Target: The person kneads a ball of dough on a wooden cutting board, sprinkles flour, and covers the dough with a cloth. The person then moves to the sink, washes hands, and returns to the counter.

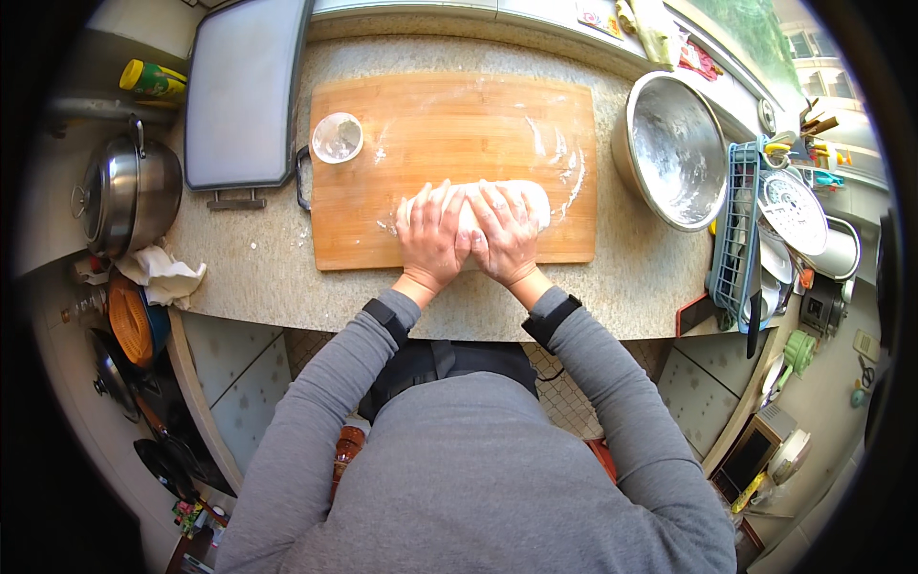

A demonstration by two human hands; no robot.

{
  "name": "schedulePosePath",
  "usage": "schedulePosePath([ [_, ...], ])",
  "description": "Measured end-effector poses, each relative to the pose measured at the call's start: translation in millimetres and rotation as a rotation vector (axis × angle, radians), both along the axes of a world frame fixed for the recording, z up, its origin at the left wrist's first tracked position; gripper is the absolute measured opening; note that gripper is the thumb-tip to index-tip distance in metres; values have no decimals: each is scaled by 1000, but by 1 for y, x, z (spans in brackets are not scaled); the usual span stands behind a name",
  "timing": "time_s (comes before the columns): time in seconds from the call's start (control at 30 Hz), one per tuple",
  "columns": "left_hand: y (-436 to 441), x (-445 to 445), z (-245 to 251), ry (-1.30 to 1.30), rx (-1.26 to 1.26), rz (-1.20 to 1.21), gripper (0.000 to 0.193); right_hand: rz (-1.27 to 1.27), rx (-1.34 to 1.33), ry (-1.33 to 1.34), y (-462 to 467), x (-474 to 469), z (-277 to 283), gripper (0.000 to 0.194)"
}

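A thick roll of white dough (532, 199) lies crosswise near the front edge of a bamboo cutting board (459, 129). Both palms press on top of it, side by side, with the thumbs touching. My left hand (434, 229) covers its left part, and my right hand (505, 229) lies over the middle and right, where the dough's rounded end shows. Flour dusts my fingers and streaks the board at the right. A small round clear container (338, 138) with a whitish coating stands on the board's left side. Beneath my palms the dough is hidden.
A large steel bowl (676, 151) with floury residue stands right of the board, beside a blue dish rack (739, 229) and a knife (754, 316). At left are a flat tray-like appliance (240, 93), a lidded steel pot (133, 194) and a crumpled white cloth (163, 276).
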State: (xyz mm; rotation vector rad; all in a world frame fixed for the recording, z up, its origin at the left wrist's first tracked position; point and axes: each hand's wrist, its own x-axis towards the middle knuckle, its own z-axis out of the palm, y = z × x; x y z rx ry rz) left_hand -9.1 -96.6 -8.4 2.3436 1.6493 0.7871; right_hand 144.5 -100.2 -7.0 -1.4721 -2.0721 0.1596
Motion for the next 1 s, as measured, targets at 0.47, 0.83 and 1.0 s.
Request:
schedulePosePath([
  [0.47, 24, -29, -6, -290, -129, 161, 47, -213, -162, 240, 33, 26, -2, 39],
  [0.83, 14, -24, -8, -1691, -852, 531, 39, -345, -738, 1184, 22, 36, -3, 48],
  [1.0, 27, -25, 22, -1638, -629, 226, 39, -112, -558, 1316, 23, 38, 31, 56],
])
